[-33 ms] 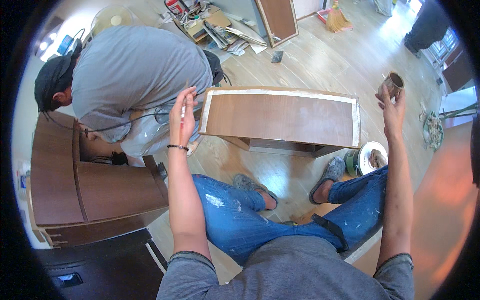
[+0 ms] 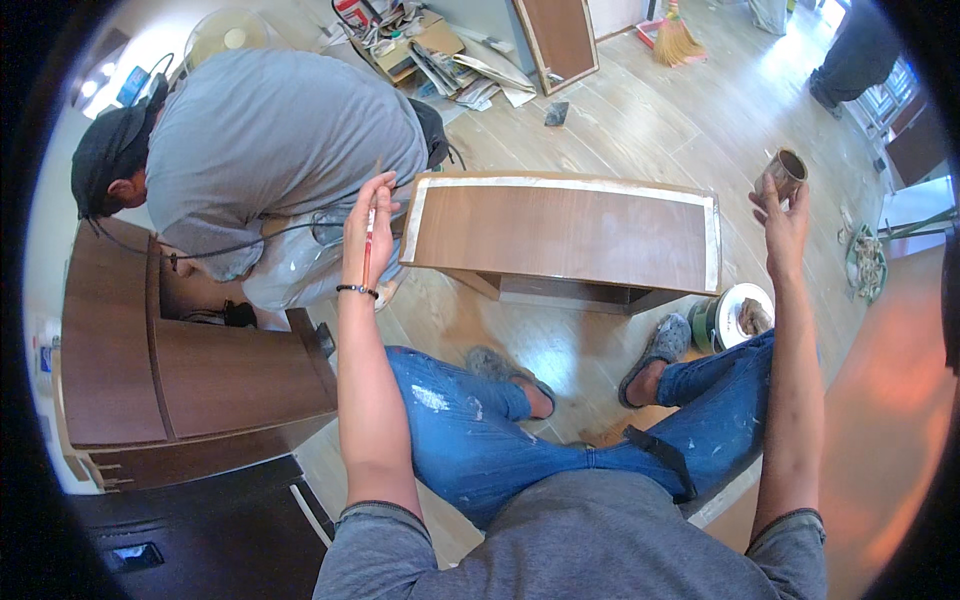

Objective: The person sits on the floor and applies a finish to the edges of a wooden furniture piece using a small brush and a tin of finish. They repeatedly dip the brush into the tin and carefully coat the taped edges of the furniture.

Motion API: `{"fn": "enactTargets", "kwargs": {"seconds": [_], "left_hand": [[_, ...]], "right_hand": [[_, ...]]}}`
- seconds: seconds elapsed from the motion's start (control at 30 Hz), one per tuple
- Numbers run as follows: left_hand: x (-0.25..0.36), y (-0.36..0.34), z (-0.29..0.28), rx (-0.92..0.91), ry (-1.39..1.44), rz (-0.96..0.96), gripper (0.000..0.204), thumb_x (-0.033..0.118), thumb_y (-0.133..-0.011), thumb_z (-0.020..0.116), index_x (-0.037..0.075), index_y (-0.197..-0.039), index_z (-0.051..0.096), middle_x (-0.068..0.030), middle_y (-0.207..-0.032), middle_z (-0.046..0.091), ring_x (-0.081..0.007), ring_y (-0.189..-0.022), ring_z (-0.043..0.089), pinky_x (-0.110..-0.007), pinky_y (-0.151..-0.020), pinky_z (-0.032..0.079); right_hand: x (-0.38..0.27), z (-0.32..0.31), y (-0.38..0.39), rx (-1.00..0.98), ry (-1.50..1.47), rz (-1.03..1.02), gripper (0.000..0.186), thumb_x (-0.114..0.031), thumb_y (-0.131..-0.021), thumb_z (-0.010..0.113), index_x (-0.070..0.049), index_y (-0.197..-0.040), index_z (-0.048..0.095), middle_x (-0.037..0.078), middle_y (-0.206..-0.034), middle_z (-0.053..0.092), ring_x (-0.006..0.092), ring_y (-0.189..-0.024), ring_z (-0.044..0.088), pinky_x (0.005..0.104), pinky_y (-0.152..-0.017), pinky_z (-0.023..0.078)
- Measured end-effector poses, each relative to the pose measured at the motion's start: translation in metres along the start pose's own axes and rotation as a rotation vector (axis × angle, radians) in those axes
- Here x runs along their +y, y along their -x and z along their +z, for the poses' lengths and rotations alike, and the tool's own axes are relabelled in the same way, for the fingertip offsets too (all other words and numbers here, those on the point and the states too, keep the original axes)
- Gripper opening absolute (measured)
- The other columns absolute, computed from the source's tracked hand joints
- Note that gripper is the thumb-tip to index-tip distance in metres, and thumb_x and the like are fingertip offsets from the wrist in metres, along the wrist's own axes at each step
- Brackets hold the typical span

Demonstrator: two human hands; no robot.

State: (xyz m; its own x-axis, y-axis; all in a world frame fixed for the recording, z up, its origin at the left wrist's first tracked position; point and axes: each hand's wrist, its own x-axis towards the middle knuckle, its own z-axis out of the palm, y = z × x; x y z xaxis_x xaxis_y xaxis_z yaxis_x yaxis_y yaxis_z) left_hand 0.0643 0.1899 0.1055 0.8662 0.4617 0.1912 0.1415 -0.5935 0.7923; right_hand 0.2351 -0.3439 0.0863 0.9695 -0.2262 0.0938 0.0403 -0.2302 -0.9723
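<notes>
My left hand is closed around a thin paintbrush with a red and white handle, its tip pointing up past the fingers. It is beside the left end of a brown wooden drawer-like box, whose upper face has a white strip along three edges. On the right, my right hand grips a small brown cup, held tilted with its open mouth up, beyond the box's right end. What the cup contains cannot be made out. Neither hand touches the box.
A co-worker in a grey shirt crouches at the left, by a dark brown cabinet. Near my right foot stands a paint bucket with a rag on its lid. Papers, a framed panel and a broom are farther off.
</notes>
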Motion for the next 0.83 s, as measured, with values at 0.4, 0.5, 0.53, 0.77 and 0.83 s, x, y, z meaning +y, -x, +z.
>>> {"fn": "enactTargets", "kwargs": {"seconds": [0.4,0.5,0.53,0.77,0.83], "left_hand": [[-0.031,-0.009,0.009,-0.094,0.427,-0.286,0.051,0.052,-0.109,0.041,0.019,-0.148,0.046,-0.0108,-0.150,0.051,-0.0170,-0.085,0.065,-0.033,-0.074,0.054],[-0.035,-0.013,0.011,-0.090,0.364,-0.299,0.048,0.048,-0.110,0.039,0.020,-0.147,0.047,-0.0089,-0.149,0.052,-0.0147,-0.081,0.061,-0.032,-0.075,0.053],[-0.032,-0.013,0.011,-0.088,0.361,-0.302,0.047,0.047,-0.110,0.039,0.020,-0.147,0.047,-0.0081,-0.148,0.052,-0.0141,-0.081,0.060,-0.031,-0.075,0.052],[-0.041,-0.023,0.016,-0.041,0.290,-0.240,0.048,0.046,-0.111,0.036,0.017,-0.147,0.047,-0.0064,-0.142,0.058,-0.0113,-0.090,0.060,-0.026,-0.080,0.050],[-0.031,-0.021,0.021,-0.061,0.346,-0.282,0.050,0.048,-0.111,0.037,0.017,-0.149,0.046,-0.0089,-0.142,0.057,-0.0171,-0.120,0.056,-0.032,-0.097,0.047]], "right_hand": [[0.018,0.015,0.050,-0.114,-0.123,0.260,0.063,-0.041,-0.103,0.060,-0.010,-0.145,0.024,0.022,-0.141,0.048,0.0335,-0.090,0.072,0.0408,-0.067,0.062],[0.022,0.013,0.051,-0.141,-0.138,0.259,0.061,-0.040,-0.104,0.059,-0.011,-0.145,0.023,0.021,-0.142,0.048,0.0294,-0.087,0.070,0.0395,-0.067,0.061],[0.025,0.014,0.050,-0.166,-0.153,0.261,0.060,-0.040,-0.104,0.059,-0.011,-0.143,0.024,0.021,-0.143,0.048,0.0285,-0.088,0.069,0.0396,-0.067,0.061],[0.015,0.023,0.051,-0.180,-0.341,0.241,0.063,-0.047,-0.104,0.056,-0.016,-0.147,0.022,0.022,-0.145,0.044,0.0245,-0.088,0.069,0.0359,-0.064,0.059],[0.021,0.021,0.049,-0.204,-0.392,0.219,0.068,-0.046,-0.104,0.056,-0.018,-0.152,0.017,0.023,-0.151,0.039,0.0254,-0.087,0.070,0.0371,-0.064,0.060]]}}
